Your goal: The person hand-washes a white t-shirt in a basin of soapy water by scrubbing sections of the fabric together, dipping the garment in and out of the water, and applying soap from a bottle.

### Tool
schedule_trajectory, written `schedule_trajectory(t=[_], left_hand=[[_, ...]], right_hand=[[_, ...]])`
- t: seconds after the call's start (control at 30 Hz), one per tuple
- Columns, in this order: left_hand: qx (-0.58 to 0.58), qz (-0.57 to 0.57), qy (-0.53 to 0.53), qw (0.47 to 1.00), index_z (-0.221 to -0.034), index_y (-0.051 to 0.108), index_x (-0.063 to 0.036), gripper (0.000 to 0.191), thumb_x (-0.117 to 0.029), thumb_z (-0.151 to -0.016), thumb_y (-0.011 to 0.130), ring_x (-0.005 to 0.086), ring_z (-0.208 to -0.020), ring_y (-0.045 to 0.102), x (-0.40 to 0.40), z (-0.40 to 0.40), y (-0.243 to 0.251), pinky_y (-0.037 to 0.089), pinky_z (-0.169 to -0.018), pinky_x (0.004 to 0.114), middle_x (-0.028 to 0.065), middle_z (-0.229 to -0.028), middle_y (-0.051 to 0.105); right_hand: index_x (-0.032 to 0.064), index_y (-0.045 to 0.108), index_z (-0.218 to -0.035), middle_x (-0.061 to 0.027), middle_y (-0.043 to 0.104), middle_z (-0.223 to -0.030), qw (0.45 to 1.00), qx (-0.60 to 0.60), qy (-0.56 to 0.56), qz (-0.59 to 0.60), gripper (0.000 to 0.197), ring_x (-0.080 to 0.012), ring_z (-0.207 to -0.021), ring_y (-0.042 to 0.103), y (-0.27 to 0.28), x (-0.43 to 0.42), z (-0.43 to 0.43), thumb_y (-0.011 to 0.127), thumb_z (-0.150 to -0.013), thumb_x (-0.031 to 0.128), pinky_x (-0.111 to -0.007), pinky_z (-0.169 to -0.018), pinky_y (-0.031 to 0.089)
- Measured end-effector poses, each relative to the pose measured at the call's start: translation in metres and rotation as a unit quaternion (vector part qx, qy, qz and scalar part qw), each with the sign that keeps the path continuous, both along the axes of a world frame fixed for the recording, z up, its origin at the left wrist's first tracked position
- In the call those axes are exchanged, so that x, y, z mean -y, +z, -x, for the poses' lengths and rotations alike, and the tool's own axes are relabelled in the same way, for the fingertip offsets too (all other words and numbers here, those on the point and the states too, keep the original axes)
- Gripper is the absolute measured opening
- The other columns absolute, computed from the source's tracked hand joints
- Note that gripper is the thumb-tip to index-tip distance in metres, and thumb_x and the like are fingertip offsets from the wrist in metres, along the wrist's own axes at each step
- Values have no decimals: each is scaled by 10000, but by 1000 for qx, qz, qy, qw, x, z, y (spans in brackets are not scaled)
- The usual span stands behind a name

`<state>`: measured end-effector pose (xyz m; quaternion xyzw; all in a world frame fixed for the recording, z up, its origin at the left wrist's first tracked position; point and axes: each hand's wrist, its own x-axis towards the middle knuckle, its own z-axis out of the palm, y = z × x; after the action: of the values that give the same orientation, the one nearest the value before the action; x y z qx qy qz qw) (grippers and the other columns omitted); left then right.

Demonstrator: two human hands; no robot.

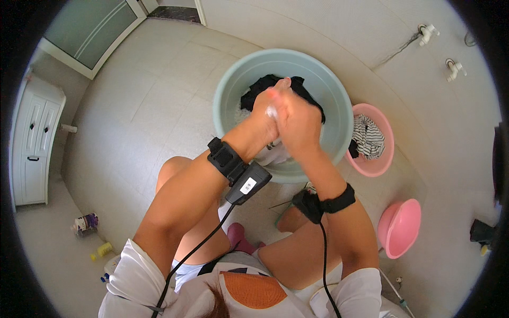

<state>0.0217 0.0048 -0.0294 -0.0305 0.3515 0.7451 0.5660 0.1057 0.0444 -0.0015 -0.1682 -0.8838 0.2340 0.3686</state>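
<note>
Over a large pale blue-green plastic basin (220,85), my left hand (262,113) and my right hand (301,123) are pressed together. White suds (271,111) sit on the left hand near the thumb side. The fingers overlap and blur, so whether anything is held between the palms cannot be seen. Behind the hands, black cloth (256,89) lies in the basin. White cloth (278,155) shows below them at the near side, partly covered by my hands. Each wrist wears a black strapped device with a cable.
A pink basin (387,131) beside the large one holds striped cloth (370,137). Another pink basin (401,228) rests tilted at the right. Two taps (427,33) jut from the wall. Bottles (85,223) and a white cabinet (37,143) stand at left, near a glass-panelled door (91,30).
</note>
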Motion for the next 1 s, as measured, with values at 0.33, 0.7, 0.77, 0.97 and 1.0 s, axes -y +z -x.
schedule_trajectory(t=[0.33,0.7,0.77,0.97,1.0], left_hand=[[-56,36,-20,998,-992,564,-93,260,-331,-931,480,159,-869,554,-2,-11,6,454,-753,323,43,-963,585],[-140,62,14,988,-731,482,-105,379,-435,-916,506,109,-667,420,6,-9,28,375,-614,282,-22,-698,440],[-109,58,34,992,-737,494,-108,371,-430,-920,501,109,-662,420,1,-16,26,374,-609,285,-23,-696,441],[-75,-85,-3,994,-928,550,-123,288,-378,-959,420,120,-781,550,0,-25,7,466,-694,305,-7,-842,566],[-111,1,-2,994,-941,546,-121,285,-382,-955,431,129,-806,551,-1,-28,22,467,-707,311,1,-871,570]], right_hand=[[118,666,-806,-134,601,-680,996,-3,-86,20,215,-322,-613,586,-12,-19,6,532,-882,269,-399,-542,450],[-20,535,-691,-132,441,-529,971,-50,-31,232,385,-194,-478,358,14,-35,-3,534,-915,292,-332,-488,361],[-11,544,-687,-142,469,-538,968,-42,-33,244,371,-201,-463,387,15,-28,-4,553,-901,291,-334,-483,368],[64,602,-662,-158,532,-577,986,41,-139,86,316,-292,-499,537,3,-30,4,598,-839,326,-377,-504,429],[88,642,-692,-163,552,-603,971,116,-146,152,298,-318,-536,557,14,-41,3,583,-843,338,-401,-527,438]])
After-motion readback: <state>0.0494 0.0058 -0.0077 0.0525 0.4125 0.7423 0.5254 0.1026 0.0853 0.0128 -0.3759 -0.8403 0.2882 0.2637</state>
